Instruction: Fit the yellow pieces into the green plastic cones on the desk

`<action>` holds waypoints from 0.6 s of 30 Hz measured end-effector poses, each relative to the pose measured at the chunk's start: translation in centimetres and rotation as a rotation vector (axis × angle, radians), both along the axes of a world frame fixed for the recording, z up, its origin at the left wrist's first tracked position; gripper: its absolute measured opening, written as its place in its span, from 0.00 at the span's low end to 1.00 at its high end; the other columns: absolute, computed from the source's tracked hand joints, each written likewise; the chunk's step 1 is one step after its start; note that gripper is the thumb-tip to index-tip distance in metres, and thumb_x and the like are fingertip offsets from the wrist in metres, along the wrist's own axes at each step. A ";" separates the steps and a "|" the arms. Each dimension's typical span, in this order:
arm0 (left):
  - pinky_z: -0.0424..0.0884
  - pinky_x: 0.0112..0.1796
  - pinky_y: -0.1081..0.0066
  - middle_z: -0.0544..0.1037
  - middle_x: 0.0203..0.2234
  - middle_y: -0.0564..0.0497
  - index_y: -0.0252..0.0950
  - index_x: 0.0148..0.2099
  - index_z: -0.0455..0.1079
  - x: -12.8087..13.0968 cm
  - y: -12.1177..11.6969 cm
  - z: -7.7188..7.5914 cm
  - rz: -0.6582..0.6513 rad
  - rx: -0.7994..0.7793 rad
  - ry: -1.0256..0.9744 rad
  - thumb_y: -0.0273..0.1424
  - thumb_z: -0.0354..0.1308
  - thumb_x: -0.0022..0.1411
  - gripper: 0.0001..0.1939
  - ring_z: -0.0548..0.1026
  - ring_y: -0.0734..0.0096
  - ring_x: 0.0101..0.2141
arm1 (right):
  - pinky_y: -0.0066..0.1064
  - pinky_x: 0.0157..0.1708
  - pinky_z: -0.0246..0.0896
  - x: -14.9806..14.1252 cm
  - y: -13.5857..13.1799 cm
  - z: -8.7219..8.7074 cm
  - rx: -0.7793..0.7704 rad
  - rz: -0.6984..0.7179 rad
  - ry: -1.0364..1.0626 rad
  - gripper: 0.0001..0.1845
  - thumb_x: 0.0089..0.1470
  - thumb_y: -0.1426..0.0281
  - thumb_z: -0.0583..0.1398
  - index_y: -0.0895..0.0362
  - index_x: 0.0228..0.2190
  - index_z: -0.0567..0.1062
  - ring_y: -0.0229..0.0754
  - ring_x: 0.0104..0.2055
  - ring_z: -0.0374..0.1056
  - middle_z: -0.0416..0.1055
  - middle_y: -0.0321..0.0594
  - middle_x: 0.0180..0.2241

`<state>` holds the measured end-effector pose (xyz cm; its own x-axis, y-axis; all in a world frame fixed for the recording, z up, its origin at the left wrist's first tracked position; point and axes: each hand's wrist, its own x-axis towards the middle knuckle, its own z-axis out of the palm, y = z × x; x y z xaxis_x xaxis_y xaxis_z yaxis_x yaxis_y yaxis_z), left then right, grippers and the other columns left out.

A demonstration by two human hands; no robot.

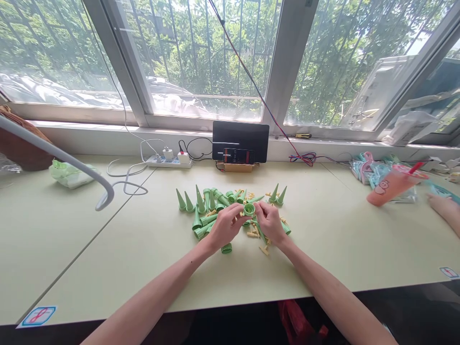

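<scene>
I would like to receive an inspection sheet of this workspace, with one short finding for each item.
Surface: pale table, with a seam on the left side.
Job's things: green cones, some upright, others lying in a pile; small yellow pegs scattered among them.
Hands' grip: left hand and right hand hold a green ring-shaped piece between their fingers.
Clutter: drink cup with red straw on the right; green bag on the left.
Cables: white cable looped near the power strip; red-and-blue wires tangled at the back.
Surroundings: windows behind; another person's hand at the right edge.
</scene>
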<state>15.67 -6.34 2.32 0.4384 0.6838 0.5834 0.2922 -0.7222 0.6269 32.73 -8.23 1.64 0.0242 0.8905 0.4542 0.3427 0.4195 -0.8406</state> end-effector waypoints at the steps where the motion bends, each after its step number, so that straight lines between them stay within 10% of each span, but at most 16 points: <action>1: 0.66 0.26 0.77 0.68 0.27 0.53 0.35 0.31 0.65 0.0 0.0 0.0 0.002 0.015 0.009 0.36 0.54 0.68 0.13 0.66 0.76 0.25 | 0.29 0.23 0.45 0.0 0.0 0.0 0.002 0.001 -0.002 0.24 0.65 0.56 0.52 0.54 0.21 0.57 0.35 0.22 0.46 0.51 0.29 0.19; 18: 0.68 0.28 0.77 0.75 0.34 0.48 0.36 0.43 0.71 -0.3 -0.1 -0.2 -0.032 0.137 0.020 0.33 0.50 0.71 0.10 0.70 0.76 0.27 | 0.30 0.22 0.46 -0.1 -0.2 0.2 0.002 0.036 0.044 0.25 0.65 0.53 0.51 0.54 0.21 0.55 0.35 0.21 0.47 0.50 0.30 0.18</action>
<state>15.42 -6.48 2.14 0.4713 0.5840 0.6610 0.2796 -0.8097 0.5160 32.65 -8.45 1.85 0.0120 0.8902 0.4555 0.2896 0.4329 -0.8537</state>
